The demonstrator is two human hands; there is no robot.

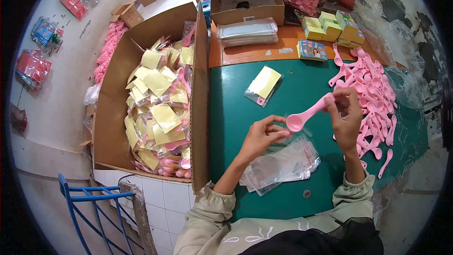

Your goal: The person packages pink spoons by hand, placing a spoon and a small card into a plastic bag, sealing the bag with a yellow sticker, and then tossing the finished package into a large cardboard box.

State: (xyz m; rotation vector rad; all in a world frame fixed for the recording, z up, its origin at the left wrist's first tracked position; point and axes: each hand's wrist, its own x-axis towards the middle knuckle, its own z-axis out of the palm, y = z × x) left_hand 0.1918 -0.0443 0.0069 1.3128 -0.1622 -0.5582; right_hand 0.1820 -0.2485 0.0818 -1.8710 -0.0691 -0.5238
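A pink spoon (306,114) is held by its handle end in my right hand (344,115), between thumb and fingers, its bowl pointing left. The bowl is beside the fingertips of my left hand (264,137), which are pinched on the edge of a clear plastic bag. Below them, a stack of clear bags (283,165) lies on the green table mat (231,108). A packed bag with a yellow card (264,84) rests further back. To the right of my right hand spreads a pile of pink spoons (375,94).
At the left stands a tall cardboard box (200,108) full of packed bags with yellow cards. Card stacks (330,28), more clear bags (247,32) and an open carton (247,7) stand at the back. A blue metal frame (94,197) is at lower left.
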